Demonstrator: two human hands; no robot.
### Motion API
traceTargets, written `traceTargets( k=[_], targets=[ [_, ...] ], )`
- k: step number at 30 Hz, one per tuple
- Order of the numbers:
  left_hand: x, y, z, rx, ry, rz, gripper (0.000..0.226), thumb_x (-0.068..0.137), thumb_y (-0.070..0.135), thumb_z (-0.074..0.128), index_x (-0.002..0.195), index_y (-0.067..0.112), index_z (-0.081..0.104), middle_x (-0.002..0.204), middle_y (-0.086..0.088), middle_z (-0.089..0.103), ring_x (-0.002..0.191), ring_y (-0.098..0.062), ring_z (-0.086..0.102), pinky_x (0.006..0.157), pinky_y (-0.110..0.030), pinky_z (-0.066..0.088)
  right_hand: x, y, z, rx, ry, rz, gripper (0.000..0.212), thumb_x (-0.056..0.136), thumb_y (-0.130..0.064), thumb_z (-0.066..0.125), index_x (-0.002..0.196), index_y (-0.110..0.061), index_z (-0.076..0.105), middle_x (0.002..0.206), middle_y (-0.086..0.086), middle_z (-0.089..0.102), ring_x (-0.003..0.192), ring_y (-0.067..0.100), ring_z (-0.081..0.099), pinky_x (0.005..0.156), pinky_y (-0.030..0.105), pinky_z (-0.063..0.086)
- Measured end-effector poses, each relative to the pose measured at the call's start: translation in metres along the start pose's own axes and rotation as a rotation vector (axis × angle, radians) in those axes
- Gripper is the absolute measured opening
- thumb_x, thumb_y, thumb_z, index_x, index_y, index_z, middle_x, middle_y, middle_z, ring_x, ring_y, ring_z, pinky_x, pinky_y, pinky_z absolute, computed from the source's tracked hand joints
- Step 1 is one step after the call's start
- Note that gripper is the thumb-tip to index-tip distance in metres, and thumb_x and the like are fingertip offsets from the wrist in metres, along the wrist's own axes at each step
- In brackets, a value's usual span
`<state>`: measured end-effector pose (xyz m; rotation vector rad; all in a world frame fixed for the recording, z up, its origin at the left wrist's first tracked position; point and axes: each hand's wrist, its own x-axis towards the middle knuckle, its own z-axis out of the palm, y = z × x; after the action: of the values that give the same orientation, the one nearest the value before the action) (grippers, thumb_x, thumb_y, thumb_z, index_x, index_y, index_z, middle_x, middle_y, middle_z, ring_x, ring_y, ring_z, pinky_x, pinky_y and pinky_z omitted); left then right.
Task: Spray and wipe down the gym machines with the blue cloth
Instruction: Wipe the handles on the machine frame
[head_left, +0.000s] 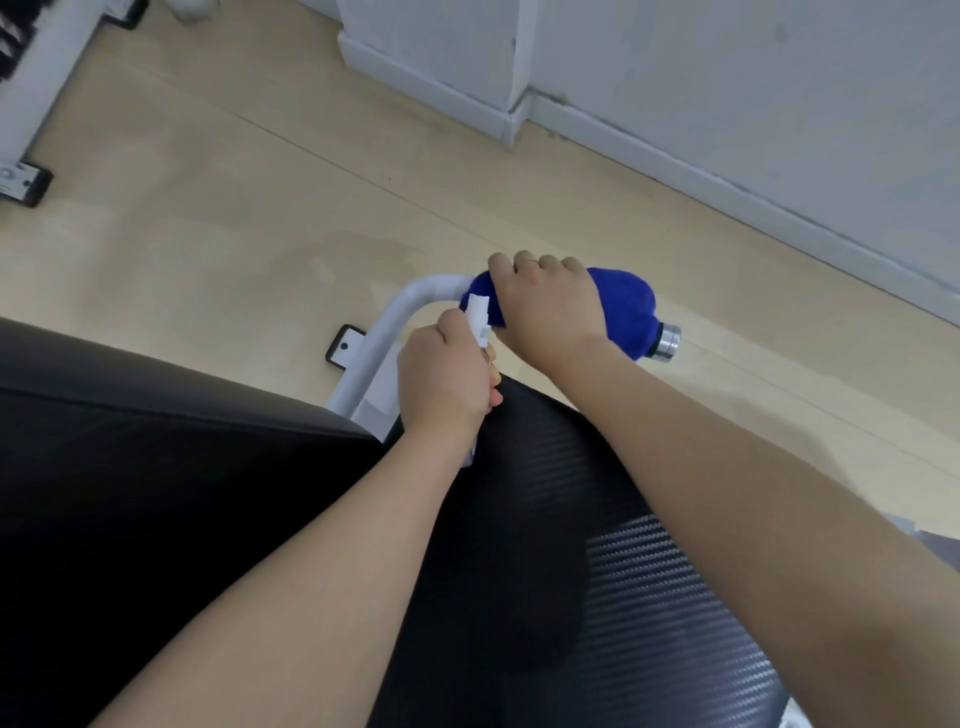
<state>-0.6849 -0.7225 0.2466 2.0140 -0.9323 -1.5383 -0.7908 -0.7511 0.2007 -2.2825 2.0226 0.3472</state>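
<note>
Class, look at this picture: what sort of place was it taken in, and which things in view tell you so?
Most likely a gym or fitness room. A white tubular machine frame ends in a handle with a chrome end cap, black padded upholstery lies beneath the arms, and another machine's foot stands on the pale wooden floor.

Both bare forearms reach forward. The right hand (548, 306) is curled palm-down, a ring on one finger; the left hand (447, 376) sits just beside it, fingers clenched.
</note>
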Motion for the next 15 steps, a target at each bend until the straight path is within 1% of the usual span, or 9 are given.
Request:
traceTargets(
  k=[2,3,5,7,9,11,13,15],
  targets=[
    [-0.001,0.0,0.0,-0.013,0.004,-0.001,0.044,0.096,0.02,0.027,0.06,0.008,0.051,0.051,-0.006,0.052,0.038,-0.018,0.045,0.052,-0.03,0.042,-0.016,0.023,-0.004,0.105,-0.047,-0.03,0.029,0.084,-0.022,0.054,0.11,-0.014,0.045,0.09,0.002,0.053,0.069,0.021,0.043,0.063,0.032,0.031],
    [-0.002,0.0,0.0,-0.019,0.007,-0.002,0.044,0.095,0.02,0.027,0.06,0.008,0.05,0.051,-0.006,0.052,0.037,-0.017,0.043,0.052,-0.031,0.042,-0.029,0.038,-0.005,0.165,-0.066,-0.003,0.03,0.082,-0.026,0.055,0.108,-0.016,0.046,0.09,0.001,0.056,0.069,0.021,0.046,0.061,0.031,0.032],
    [-0.002,0.0,0.0,-0.034,0.008,-0.006,0.043,0.094,0.019,0.028,0.058,0.009,0.049,0.049,-0.005,0.05,0.034,-0.014,0.041,0.051,-0.03,0.04,-0.054,0.066,-0.007,0.244,-0.101,0.103,0.031,0.079,-0.037,0.057,0.102,-0.018,0.048,0.085,-0.002,0.058,0.068,0.02,0.053,0.058,0.029,0.035],
    [-0.003,0.001,0.0,-0.03,0.011,-0.005,0.043,0.095,0.019,0.028,0.059,0.009,0.049,0.05,-0.005,0.05,0.033,-0.013,0.042,0.05,-0.029,0.04,-0.061,0.076,-0.009,0.243,-0.158,0.172,0.03,0.078,-0.039,0.058,0.098,-0.018,0.048,0.079,-0.003,0.057,0.066,0.02,0.054,0.055,0.027,0.035],
    [-0.003,0.0,0.002,-0.008,0.014,0.013,0.043,0.096,0.019,0.027,0.06,0.009,0.05,0.052,-0.006,0.051,0.037,-0.015,0.044,0.047,-0.028,0.041,-0.05,0.068,-0.009,0.17,-0.188,0.152,0.026,0.079,-0.035,0.057,0.094,-0.018,0.044,0.074,-0.002,0.053,0.062,0.02,0.051,0.054,0.027,0.031],
    [-0.005,0.0,0.003,0.021,0.014,0.008,0.043,0.097,0.018,0.027,0.063,0.008,0.05,0.056,-0.007,0.052,0.041,-0.018,0.046,0.046,-0.028,0.041,-0.038,0.048,-0.008,0.109,-0.162,0.132,0.026,0.082,-0.034,0.056,0.092,-0.018,0.039,0.073,-0.002,0.048,0.063,0.02,0.046,0.058,0.029,0.03],
    [-0.005,0.001,0.001,0.03,0.007,0.015,0.042,0.097,0.018,0.026,0.065,0.008,0.051,0.057,-0.008,0.053,0.043,-0.02,0.047,0.05,-0.03,0.042,-0.022,0.018,-0.003,0.078,-0.087,0.134,0.026,0.086,-0.036,0.055,0.097,-0.016,0.043,0.08,0.0,0.048,0.069,0.02,0.042,0.065,0.031,0.03],
    [-0.005,0.003,0.0,0.018,0.018,0.014,0.043,0.097,0.018,0.026,0.064,0.007,0.052,0.056,-0.008,0.053,0.042,-0.02,0.047,0.051,-0.029,0.042,-0.007,-0.003,-0.003,0.074,-0.039,0.112,0.029,0.089,-0.035,0.054,0.107,-0.014,0.046,0.092,0.002,0.054,0.075,0.021,0.041,0.069,0.031,0.029]
  ],
)
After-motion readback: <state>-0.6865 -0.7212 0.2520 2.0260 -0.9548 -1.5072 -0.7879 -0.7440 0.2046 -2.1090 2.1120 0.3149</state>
